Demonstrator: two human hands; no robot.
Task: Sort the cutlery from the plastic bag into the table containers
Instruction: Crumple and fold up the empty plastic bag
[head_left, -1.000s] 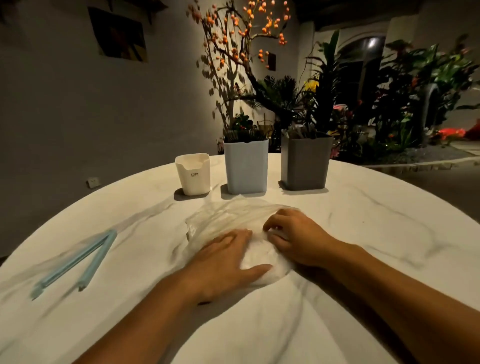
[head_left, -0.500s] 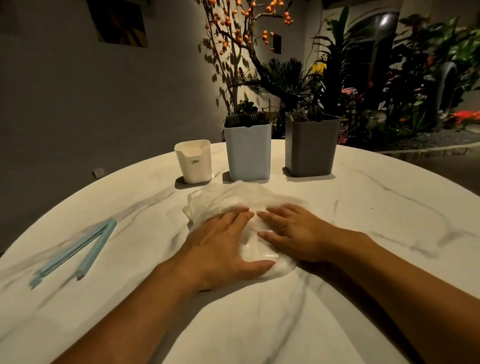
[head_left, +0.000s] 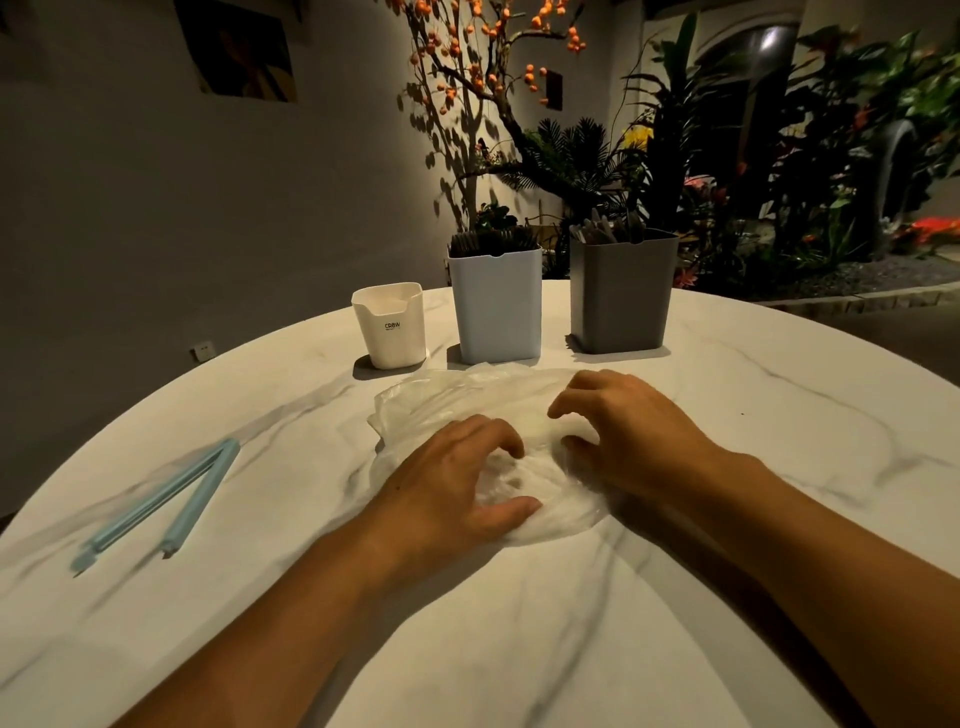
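A crumpled clear plastic bag (head_left: 431, 400) lies flat on the round marble table (head_left: 519, 634), in front of three containers. My left hand (head_left: 452, 483) sits on the bag's near side, fingers curled, bunching plastic between fingers and thumb. On the bag's right part, my right hand (head_left: 628, 431) curls its fingers like a claw and gathers the plastic. No cutlery shows inside the bag. Behind it stand a small white cup (head_left: 389, 332), a light blue container (head_left: 493, 312) holding dark cutlery, and a grey container (head_left: 621, 296) with cutlery handles sticking out.
An open light blue sealing clip (head_left: 156, 504) lies on the table's left side. A wall stands behind at left. Plants and a branch with orange fruit rise behind the containers. The table's curved far edge runs just past the containers.
Both hands lay flat on the bag half a second ago; now their fingers have curled and scrunched the plastic. The camera view has tilted slightly.
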